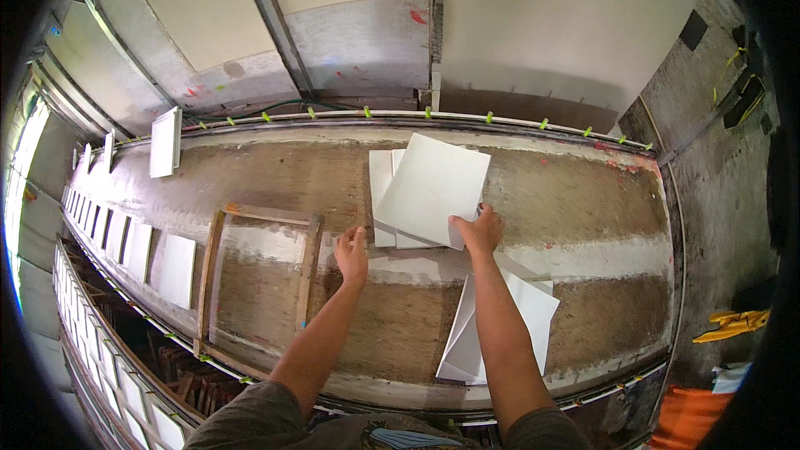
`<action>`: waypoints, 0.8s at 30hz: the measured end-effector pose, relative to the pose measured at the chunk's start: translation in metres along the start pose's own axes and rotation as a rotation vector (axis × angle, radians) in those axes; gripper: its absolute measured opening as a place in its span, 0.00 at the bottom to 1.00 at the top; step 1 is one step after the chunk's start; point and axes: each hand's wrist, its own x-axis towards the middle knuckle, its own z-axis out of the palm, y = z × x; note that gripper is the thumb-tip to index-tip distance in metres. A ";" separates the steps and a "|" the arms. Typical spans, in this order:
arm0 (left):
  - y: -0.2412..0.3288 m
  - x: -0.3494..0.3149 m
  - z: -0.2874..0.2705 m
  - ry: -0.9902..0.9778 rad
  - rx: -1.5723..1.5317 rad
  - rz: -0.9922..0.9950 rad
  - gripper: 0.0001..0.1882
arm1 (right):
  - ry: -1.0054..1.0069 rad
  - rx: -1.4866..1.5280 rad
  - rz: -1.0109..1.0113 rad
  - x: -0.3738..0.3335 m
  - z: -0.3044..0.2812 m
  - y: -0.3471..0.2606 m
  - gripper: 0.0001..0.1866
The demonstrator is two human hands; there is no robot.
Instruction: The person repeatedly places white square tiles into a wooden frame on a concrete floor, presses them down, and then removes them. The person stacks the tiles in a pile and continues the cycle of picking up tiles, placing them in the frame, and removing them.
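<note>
Head view: a white rectangular sheet (435, 187) was gripped near its corner.
It lay skewed atop other white sheets (381, 200) on the worktop (583, 200); the fingers of the right hand (480, 233) grasped its right edge, while those of the left hand (352, 260) were empty, loosely curled, near the pile. A wooden frame (205, 275) lay farther left.

Wooden frame (309, 271) sits left of center on the table (592, 204), sheet stack (433, 187) near center, second stack (537, 317) lower, bit right.
</note>
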 end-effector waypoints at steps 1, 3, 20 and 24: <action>0.011 0.000 0.004 -0.007 0.065 0.029 0.30 | 0.020 -0.026 0.009 0.003 0.003 0.000 0.49; 0.034 0.010 0.014 -0.182 -0.024 -0.132 0.35 | 0.060 -0.081 0.024 0.018 0.010 0.010 0.49; 0.008 0.058 0.053 -0.178 -0.286 -0.149 0.37 | -0.172 0.733 -0.081 0.028 0.039 -0.032 0.54; 0.063 0.109 0.074 -0.296 -0.215 -0.046 0.44 | -0.016 0.721 -0.150 0.080 0.045 -0.051 0.50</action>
